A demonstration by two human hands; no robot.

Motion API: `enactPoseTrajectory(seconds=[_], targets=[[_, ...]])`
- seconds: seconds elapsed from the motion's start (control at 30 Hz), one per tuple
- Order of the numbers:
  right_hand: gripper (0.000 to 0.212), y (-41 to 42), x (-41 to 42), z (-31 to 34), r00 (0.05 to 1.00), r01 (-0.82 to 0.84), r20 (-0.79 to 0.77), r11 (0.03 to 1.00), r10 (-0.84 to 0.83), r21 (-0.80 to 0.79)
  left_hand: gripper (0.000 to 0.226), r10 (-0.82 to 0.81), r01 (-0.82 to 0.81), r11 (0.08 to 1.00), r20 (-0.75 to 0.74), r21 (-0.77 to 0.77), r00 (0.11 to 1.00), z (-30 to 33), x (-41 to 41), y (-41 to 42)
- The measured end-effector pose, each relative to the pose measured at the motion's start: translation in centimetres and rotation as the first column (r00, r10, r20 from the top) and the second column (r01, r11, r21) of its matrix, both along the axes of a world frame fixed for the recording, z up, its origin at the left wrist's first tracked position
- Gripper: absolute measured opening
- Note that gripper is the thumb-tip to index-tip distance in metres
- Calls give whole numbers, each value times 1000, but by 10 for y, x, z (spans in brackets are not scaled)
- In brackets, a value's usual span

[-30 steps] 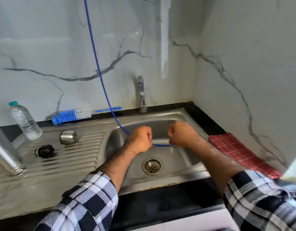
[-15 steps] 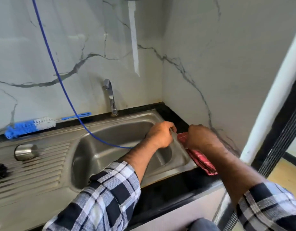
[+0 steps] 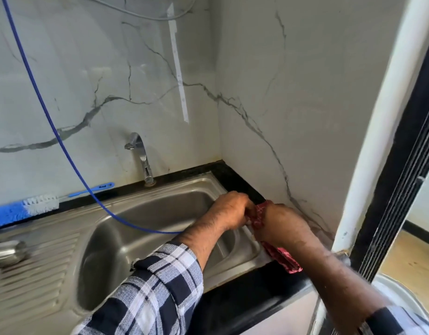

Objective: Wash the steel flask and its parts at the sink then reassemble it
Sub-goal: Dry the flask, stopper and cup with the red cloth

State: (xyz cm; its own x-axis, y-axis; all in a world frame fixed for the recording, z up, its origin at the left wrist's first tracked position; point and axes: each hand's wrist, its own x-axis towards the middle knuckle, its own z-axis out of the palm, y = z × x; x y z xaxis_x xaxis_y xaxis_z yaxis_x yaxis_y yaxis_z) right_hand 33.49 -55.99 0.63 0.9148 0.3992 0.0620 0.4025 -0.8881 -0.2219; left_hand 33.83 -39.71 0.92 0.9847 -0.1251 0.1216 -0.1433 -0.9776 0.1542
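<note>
A steel cap (image 3: 6,253) of the flask lies blurred on the draining board at the far left; the flask body and other parts are out of view. My right hand (image 3: 280,227) grips a red checked cloth (image 3: 284,258) at the right rim of the steel sink (image 3: 145,213). My left hand (image 3: 230,211) is curled against the cloth's upper end, touching the right hand. A blue hose (image 3: 63,151) hangs from above, dips into the basin and disappears behind my left forearm.
A tap (image 3: 141,155) stands at the back of the sink. A blue and white bottle brush (image 3: 29,205) lies along the back ledge. A marble wall closes the right side, with a white door frame (image 3: 368,146) beyond it.
Both hands left the middle of the basin, moved right and took hold of the red cloth. My view swung right, so the flask body, bottle and black stopper dropped out of sight.
</note>
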Motion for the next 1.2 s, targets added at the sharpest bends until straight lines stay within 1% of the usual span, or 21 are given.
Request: enactPoseTrajectory(seconds=[0.1, 0.2, 0.23, 0.3, 0.37, 0.4, 0.47, 0.53, 0.63, 0.7, 0.77, 0.83, 0.87, 0.9, 0.93, 1.0, 1.03, 1.07, 1.13, 1.17, 1.2], targets=[[41, 5, -5, -3, 998, 22, 61, 999, -25, 47, 28, -45, 45, 998, 17, -34, 999, -7, 5, 0], [37, 8, -2, -4, 996, 55, 68, 996, -59, 66, 29, -94, 95, 995, 35, -20, 995, -14, 8, 2], [38, 9, 1, -5, 995, 59, 75, 996, -64, 69, 28, -101, 103, 994, 43, -37, 994, -16, 11, 4], [42, 9, 3, -2, 995, 77, 60, 992, -83, 105, 25, -102, 108, 985, 48, -134, 994, -19, 14, 11], [44, 9, 6, 3, 996, 79, 27, 985, -84, 152, 19, -73, 89, 952, 63, -291, 995, -16, 16, 19], [41, 10, 7, 8, 998, 61, 20, 982, -65, 181, 19, -47, 71, 925, 72, -373, 996, -11, 15, 23], [28, 12, 9, 22, 1000, 9, 11, 955, -12, 296, 25, 7, 43, 873, 99, -487, 995, 2, 13, 33], [18, 21, 10, 39, 998, -30, -37, 887, 53, 461, 26, 64, 18, 831, 127, -556, 990, 20, 5, 45], [11, 41, 8, 64, 973, -86, -115, 780, 198, 620, 23, 146, -23, 813, 166, -581, 975, 45, -17, 74], [18, 58, 1, 75, 917, -99, -205, 693, 343, 715, 19, 172, -30, 837, 211, -546, 962, 64, -40, 95], [18, 76, -8, 77, 831, -118, -279, 642, 482, 758, 16, 179, -20, 863, 268, -505, 947, 89, -69, 118], [21, 95, -16, 77, 770, -196, -278, 628, 574, 753, 15, 180, -17, 886, 309, -464, 934, 114, -99, 142], [24, 102, -18, 78, 748, -215, -272, 609, 605, 763, 15, 191, -30, 891, 316, -452, 929, 123, -113, 152], [26, 113, -25, 79, 707, -216, -272, 566, 653, 795, 14, 231, -69, 894, 323, -443, 918, 133, -130, 166], [29, 121, -28, 81, 654, -180, -285, 509, 701, 842, 13, 273, -108, 891, 330, -441, 904, 141, -143, 177], [41, 140, -41, 82, 525, -94, -293, 397, 799, 913, 15, 386, -194, 852, 331, -487, 861, 152, -169, 198], [44, 149, -45, 80, 475, -57, -289, 357, 831, 932, 18, 429, -221, 825, 320, -521, 845, 156, -178, 204], [44, 162, -55, 78, 439, -56, -281, 338, 854, 940, 20, 463, -244, 802, 309, -545, 831, 161, -191, 210], [37, 185, -73, 74, 425, -135, -256, 341, 868, 930, 16, 483, -289, 807, 295, -515, 825, 172, -208, 211], [33, 197, -86, 73, 409, -172, -230, 322, 883, 931, 13, 480, -310, 827, 300, -469, 825, 177, -216, 212], [34, 205, -97, 73, 398, -181, -186, 276, 898, 944, 9, 464, -315, 845, 300, -431, 834, 182, -220, 209]])
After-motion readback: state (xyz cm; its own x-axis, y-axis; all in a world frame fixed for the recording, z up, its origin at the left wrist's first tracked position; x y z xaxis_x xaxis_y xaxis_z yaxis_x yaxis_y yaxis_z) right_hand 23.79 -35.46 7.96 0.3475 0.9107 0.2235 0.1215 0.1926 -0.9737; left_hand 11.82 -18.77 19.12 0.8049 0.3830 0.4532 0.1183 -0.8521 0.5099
